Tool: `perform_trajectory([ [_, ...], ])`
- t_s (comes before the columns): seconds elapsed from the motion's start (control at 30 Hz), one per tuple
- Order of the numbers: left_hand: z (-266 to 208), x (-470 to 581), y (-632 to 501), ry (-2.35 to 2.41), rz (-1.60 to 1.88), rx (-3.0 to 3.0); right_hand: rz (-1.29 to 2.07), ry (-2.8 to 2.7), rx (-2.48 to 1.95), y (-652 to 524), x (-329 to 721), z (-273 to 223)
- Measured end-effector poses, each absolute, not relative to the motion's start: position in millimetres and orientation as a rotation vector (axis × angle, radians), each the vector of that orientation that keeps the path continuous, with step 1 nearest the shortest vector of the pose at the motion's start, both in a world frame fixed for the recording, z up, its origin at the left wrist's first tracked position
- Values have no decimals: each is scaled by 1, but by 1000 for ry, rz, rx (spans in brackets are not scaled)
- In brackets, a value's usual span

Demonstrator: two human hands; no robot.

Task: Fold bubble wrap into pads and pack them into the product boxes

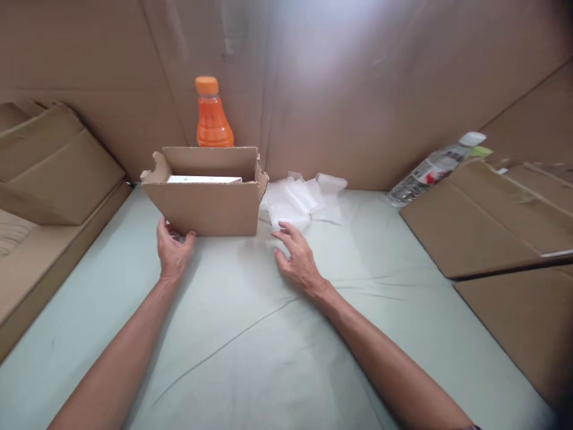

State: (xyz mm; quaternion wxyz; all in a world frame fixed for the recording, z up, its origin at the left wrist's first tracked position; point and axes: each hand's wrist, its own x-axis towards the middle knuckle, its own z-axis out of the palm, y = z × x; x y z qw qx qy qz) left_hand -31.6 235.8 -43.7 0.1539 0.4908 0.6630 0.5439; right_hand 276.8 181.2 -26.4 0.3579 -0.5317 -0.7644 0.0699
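A small open-topped cardboard box [201, 209] stands at the back of the cloth-covered table. Inside it, the edge of a flat white item [203, 179] shows; the rest is hidden by the front wall. My left hand [173, 251] is at the box's lower left corner, thumb by the front and fingers around the side. Off the box's right end, my right hand [295, 254] is apart from it, fingers spread and nothing in them. Just beyond those fingertips lie crumpled clear plastic packets [295, 200].
An orange bottle [213, 122] stands behind the box. At the right, a clear bottle [430, 170] leans against a cardboard box [483, 221], with another cardboard piece [523, 322] nearer. Cardboard boxes [58, 167] line the left edge, and a cardboard wall [358, 107] closes the back.
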Motion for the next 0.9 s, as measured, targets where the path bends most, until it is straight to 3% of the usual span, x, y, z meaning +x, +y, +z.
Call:
perform_trajectory([
  [0.13, -43, -32, 237, 1924, 1552, 1379, 454, -1942, -1312, 198, 240, -33],
  [0.43, -54, -34, 243, 1680, 1634, 1274, 532, -1961, -1301, 214, 231, -56],
  [0.9, -56, -43, 243, 1538, 1739, 1130, 589, -2010, -1281, 217, 230, -54],
])
